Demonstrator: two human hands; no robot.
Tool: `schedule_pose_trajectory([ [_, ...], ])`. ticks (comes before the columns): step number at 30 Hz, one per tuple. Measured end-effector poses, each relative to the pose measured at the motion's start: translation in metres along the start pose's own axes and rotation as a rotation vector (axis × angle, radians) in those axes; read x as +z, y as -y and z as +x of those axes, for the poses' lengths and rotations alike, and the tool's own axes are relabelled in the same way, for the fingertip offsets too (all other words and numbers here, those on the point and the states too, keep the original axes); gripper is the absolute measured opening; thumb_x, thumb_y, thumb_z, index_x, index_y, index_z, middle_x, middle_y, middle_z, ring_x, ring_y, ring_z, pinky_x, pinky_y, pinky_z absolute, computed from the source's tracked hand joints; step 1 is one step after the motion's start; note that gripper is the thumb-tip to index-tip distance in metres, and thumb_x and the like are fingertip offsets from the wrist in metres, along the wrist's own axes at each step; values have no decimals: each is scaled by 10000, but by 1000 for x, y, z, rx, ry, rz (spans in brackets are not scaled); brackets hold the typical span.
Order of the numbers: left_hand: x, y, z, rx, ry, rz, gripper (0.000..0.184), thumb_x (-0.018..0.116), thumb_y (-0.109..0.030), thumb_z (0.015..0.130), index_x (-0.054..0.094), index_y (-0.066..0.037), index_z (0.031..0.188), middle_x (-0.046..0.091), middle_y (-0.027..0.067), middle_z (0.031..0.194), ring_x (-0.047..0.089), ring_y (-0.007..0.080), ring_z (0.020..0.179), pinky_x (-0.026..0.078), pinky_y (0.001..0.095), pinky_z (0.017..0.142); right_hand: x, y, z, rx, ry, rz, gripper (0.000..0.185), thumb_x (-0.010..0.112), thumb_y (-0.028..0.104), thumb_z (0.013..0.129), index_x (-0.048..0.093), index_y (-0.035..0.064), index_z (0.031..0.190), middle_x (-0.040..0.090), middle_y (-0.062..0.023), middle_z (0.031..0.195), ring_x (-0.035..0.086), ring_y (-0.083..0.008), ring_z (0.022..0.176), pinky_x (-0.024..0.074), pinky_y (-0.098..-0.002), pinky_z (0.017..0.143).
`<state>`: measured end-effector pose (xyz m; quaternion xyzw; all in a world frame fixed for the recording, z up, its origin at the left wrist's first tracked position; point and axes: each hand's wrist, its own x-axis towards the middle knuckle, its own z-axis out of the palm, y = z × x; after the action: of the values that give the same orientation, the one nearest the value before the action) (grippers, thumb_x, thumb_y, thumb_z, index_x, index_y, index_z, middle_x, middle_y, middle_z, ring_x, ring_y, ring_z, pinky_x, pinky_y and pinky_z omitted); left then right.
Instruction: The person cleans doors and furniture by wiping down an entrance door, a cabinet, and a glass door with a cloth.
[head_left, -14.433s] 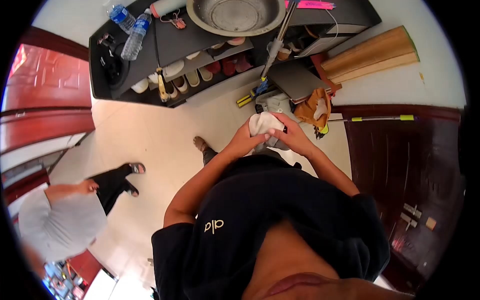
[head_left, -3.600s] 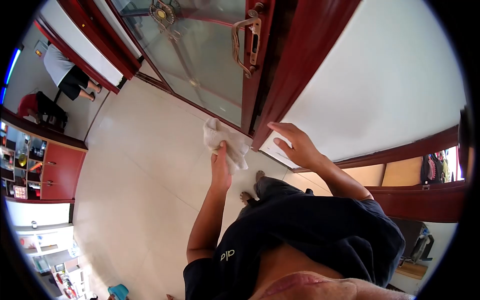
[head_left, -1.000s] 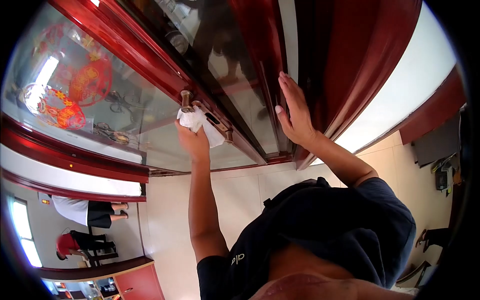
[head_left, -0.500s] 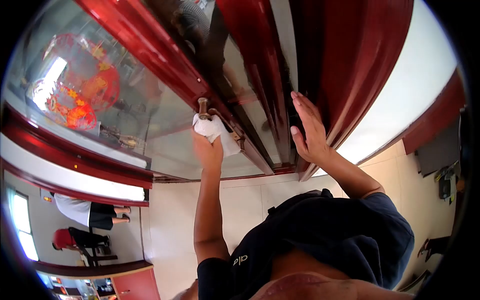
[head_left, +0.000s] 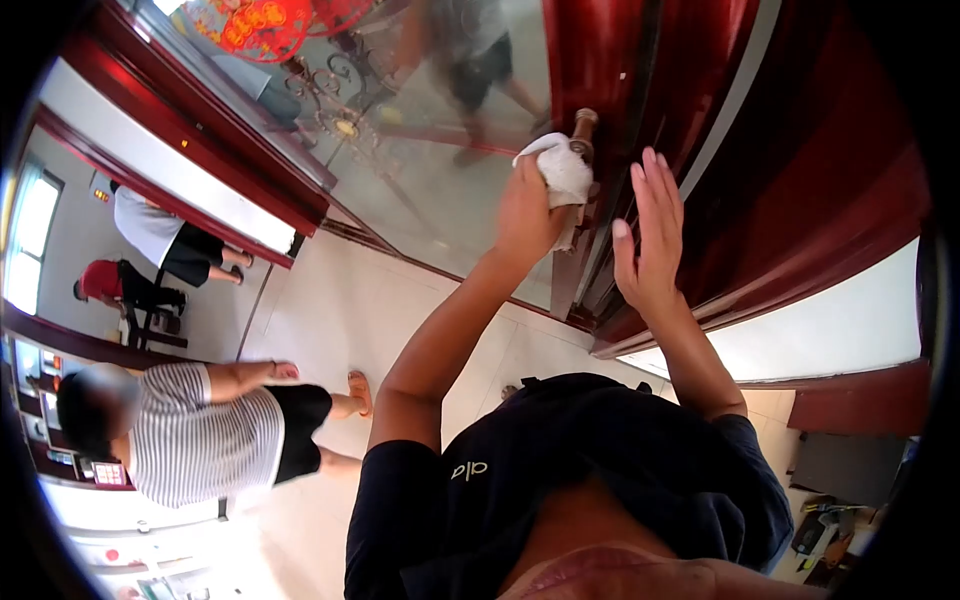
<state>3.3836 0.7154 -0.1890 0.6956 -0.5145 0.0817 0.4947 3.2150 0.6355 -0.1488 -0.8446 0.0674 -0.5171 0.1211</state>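
A crumpled white cloth (head_left: pixel 566 172) is bunched in my left hand (head_left: pixel 530 212), whose fingers are closed around it. The cloth presses against the brass-coloured handle (head_left: pixel 584 128) of a glass door (head_left: pixel 440 195) with a dark red frame. Part of the cloth hangs below my fingers, and my hand covers the lower end of the handle. My right hand (head_left: pixel 655 240) is open and holds nothing, its fingers stretched out beside the dark red door frame (head_left: pixel 800 170). Whether its palm touches the frame I cannot tell.
A person in a striped shirt (head_left: pixel 205 430) stands on the tiled floor (head_left: pixel 310 300) at left. Two more people (head_left: pixel 150 225) are in the room beyond. Red paper decorations (head_left: pixel 260 28) are on the glass. Dark furniture (head_left: pixel 850 465) stands at lower right.
The door has swung rightward, narrowing the gap to the frame, with my left hand and cloth still at its handle. My view has turned. The striped-shirt person has come into direct view.
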Motion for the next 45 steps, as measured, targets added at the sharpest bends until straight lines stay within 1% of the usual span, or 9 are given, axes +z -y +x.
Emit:
schedule_pose_trajectory([
  [9,0,-7,1,90,161,-67,663,661,-6,736,361,88,1319,510,282,1178,502,487,1085,452,509,918,34,-5,32,-17,-25,-55,557,543,53,858,492,10,1411,361,-261,1520,303,-464,1415,262,-515,1152],
  [17,-24,0,0,57,310,-340,562,572,-34,826,392,77,1347,518,287,1252,505,480,1165,434,469,1002,27,-3,36,-72,-109,-123,507,469,207,983,445,-51,1419,393,-286,1491,338,-488,1386,259,-516,1146],
  [20,-47,15,-17,8,198,-490,563,545,-18,838,385,75,1369,524,276,1290,521,437,1202,412,430,1042,24,0,35,-56,-114,-181,531,512,168,956,427,-62,1426,381,-289,1497,333,-481,1388,257,-511,1144],
  [26,-111,75,-28,-471,-210,-570,519,596,-114,955,371,50,1392,493,198,1336,495,278,1235,357,373,1073,33,9,37,-48,-217,-355,606,602,83,879,405,-37,1440,370,-269,1496,337,-452,1376,256,-490,1139],
  [32,-144,87,-6,-188,-369,-353,542,589,-60,932,360,41,1412,482,176,1344,494,279,1215,336,371,1079,36,5,34,88,-323,-408,523,632,105,903,464,13,1391,506,-191,1296,429,-322,1160,351,-404,1001],
  [38,-123,61,91,293,-446,-143,707,650,-86,824,338,31,1447,198,290,1532,267,452,1401,239,491,1143,37,3,33,116,-359,-470,422,639,67,891,512,24,1291,469,-178,1328,417,-313,1201,368,-388,1015],
  [41,-132,16,152,595,-566,23,808,703,-105,753,343,19,1465,303,258,1506,254,452,1410,213,513,1157,34,0,29,123,-374,-430,410,627,32,877,516,22,1272,461,-177,1329,420,-310,1199,384,-378,1007],
  [43,-104,3,180,683,-763,42,595,632,-111,824,471,-48,1393,443,223,1426,382,422,1351,305,518,1116,33,3,30,115,-364,-425,408,617,20,874,516,21,1270,461,-175,1326,423,-309,1196,392,-375,999],
  [45,-81,2,166,730,-594,165,523,610,-116,856,517,-60,1368,489,187,1408,439,394,1324,362,512,1077,35,4,26,122,-368,-438,414,607,-3,861,520,22,1265,461,-181,1323,437,-309,1190,404,-374,995],
])
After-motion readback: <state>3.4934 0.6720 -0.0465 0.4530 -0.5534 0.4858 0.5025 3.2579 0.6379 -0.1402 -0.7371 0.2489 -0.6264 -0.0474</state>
